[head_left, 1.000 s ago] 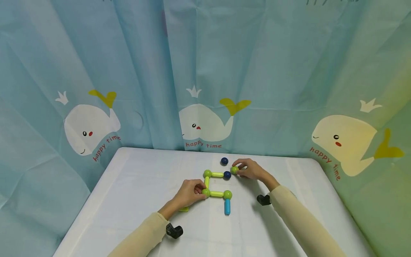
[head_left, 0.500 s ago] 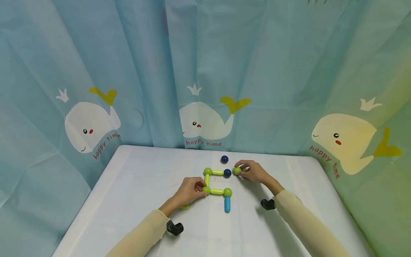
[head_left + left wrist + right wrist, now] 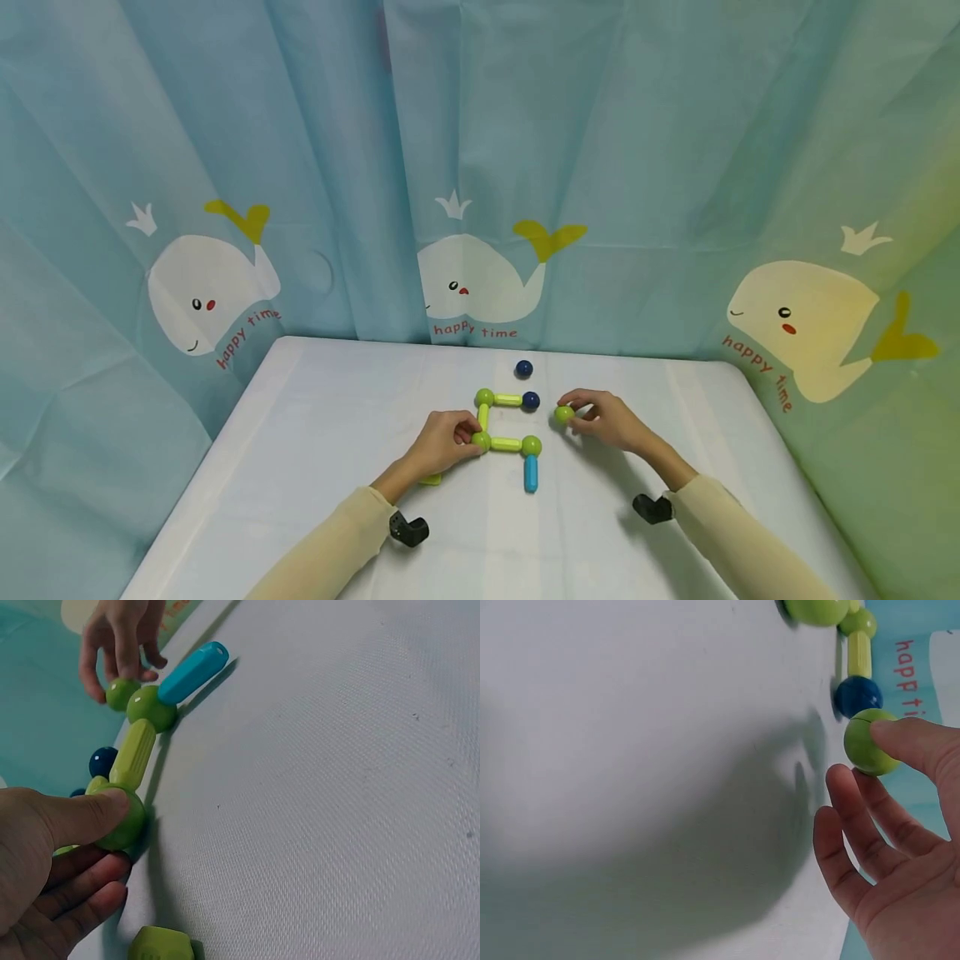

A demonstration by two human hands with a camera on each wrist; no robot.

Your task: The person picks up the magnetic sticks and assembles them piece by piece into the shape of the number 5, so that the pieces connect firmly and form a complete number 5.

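My left hand [image 3: 444,442] pinches the green ball [image 3: 124,817] at the near left corner of a joined ball-and-stick frame. From that corner one yellow-green stick [image 3: 483,416] runs back to another green ball [image 3: 484,397], and a second stick [image 3: 133,754] runs right to a green ball [image 3: 531,446] with a blue stick [image 3: 531,473] pointing toward me. A further stick [image 3: 507,400] at the back ends in a dark blue ball [image 3: 531,401]. To the right of the frame, apart from it, my right hand [image 3: 609,420] holds a loose green ball [image 3: 870,742] between thumb and fingers.
Behind the frame a second dark blue ball [image 3: 524,368] lies alone on the white table [image 3: 337,533]. A yellow-green piece [image 3: 160,943] lies by my left wrist, partly covered in the head view. A whale-print curtain [image 3: 637,167] hangs along the table's back edge.
My right hand has drawn the loose green ball away from the dark blue end ball, rightward and toward me. The left hand keeps its grip on the corner ball.
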